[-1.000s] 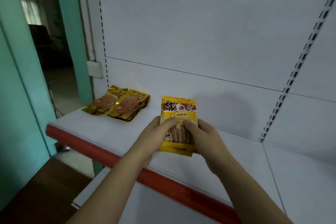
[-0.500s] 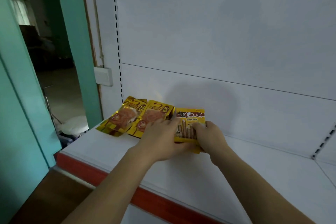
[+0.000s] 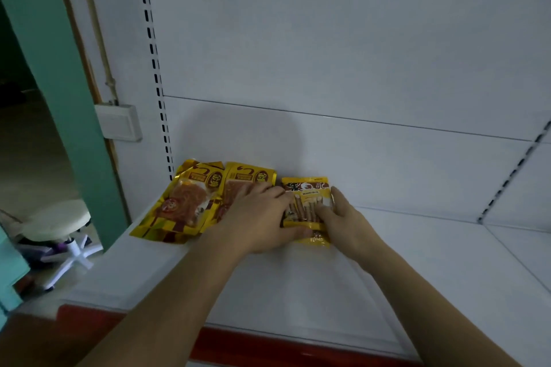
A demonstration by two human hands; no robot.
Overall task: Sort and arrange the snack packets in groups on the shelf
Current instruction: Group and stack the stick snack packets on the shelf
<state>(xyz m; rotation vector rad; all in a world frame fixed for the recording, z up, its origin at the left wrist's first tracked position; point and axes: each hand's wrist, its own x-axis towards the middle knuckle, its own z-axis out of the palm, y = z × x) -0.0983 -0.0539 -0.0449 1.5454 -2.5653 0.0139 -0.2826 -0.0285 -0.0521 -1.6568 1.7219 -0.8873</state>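
Note:
A yellow snack packet (image 3: pixel 307 188) printed with brown sticks lies on the white shelf (image 3: pixel 417 262), near the back panel. My left hand (image 3: pixel 262 217) holds its left edge, with the thumb across its bottom. My right hand (image 3: pixel 346 217) holds its right side, fingers curled onto its face and thumb along the edge. Just left of it lie two matching gold packets side by side, the first gold packet (image 3: pixel 185 202) at the shelf's left end and the second gold packet (image 3: pixel 244 179) partly under my left hand.
The shelf has a red front strip (image 3: pixel 268 345) and slotted uprights (image 3: pixel 155 68) at the back. White shelf surface stretches to the right. Beyond the left end are a teal door frame (image 3: pixel 59 68), a wall switch box (image 3: pixel 117 122) and a round stool (image 3: pixel 56 220).
Both hands carried the yellow packet from above the shelf's front to the back and laid it down beside the two gold packets. The view moved in closer.

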